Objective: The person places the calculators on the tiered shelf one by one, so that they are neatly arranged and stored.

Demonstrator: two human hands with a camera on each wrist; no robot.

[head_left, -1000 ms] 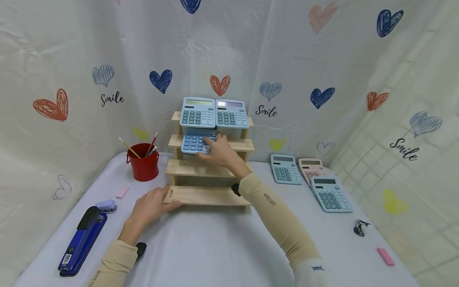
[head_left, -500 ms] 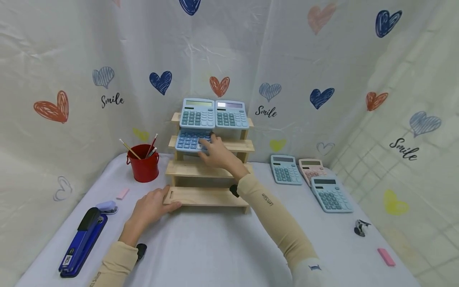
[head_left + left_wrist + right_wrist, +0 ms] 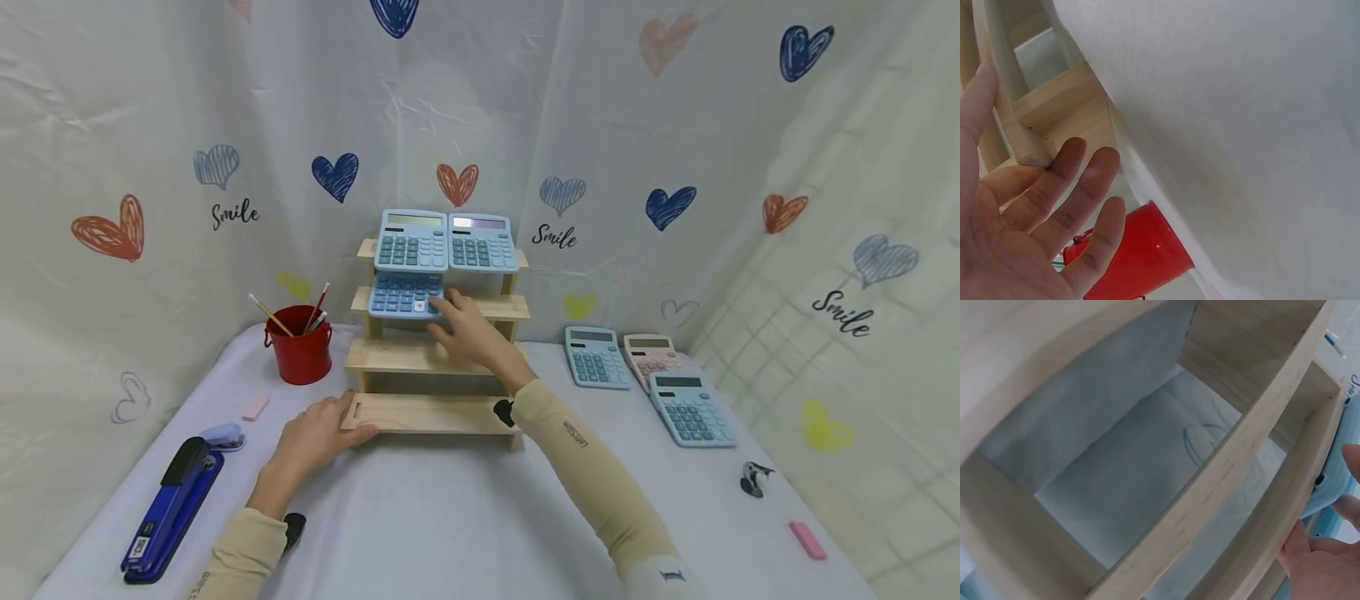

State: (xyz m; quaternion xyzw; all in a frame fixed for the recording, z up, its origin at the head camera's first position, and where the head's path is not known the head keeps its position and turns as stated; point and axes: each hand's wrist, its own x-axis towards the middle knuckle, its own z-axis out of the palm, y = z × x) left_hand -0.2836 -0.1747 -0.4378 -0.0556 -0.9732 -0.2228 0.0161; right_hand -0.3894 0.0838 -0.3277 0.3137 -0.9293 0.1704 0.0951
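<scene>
A blue calculator (image 3: 405, 296) leans on the second tier from the top of a wooden stepped stand (image 3: 427, 357), at that tier's left. My right hand (image 3: 480, 335) is at the calculator's right edge, fingertips touching or very close to it. In the right wrist view the same hand (image 3: 1329, 562) has fingers against the tier's edge beside the calculator (image 3: 1333, 478). My left hand (image 3: 315, 433) holds the left end of the stand's lowest tier, thumb along its front. In the left wrist view that hand's (image 3: 1029, 231) fingers lie about the tier's corner.
Two light blue calculators (image 3: 410, 242) (image 3: 481, 244) stand on the top tier. Several more calculators (image 3: 692, 410) lie at right, near a small metallic item (image 3: 754, 479) and pink eraser (image 3: 807, 540). A red bucket (image 3: 302, 354) with pencils and a blue stapler (image 3: 172, 510) are at left.
The blue calculator has slid left to the left end of its tier. My right hand first went left with it, then drew back to its right edge. My left hand has stayed put.
</scene>
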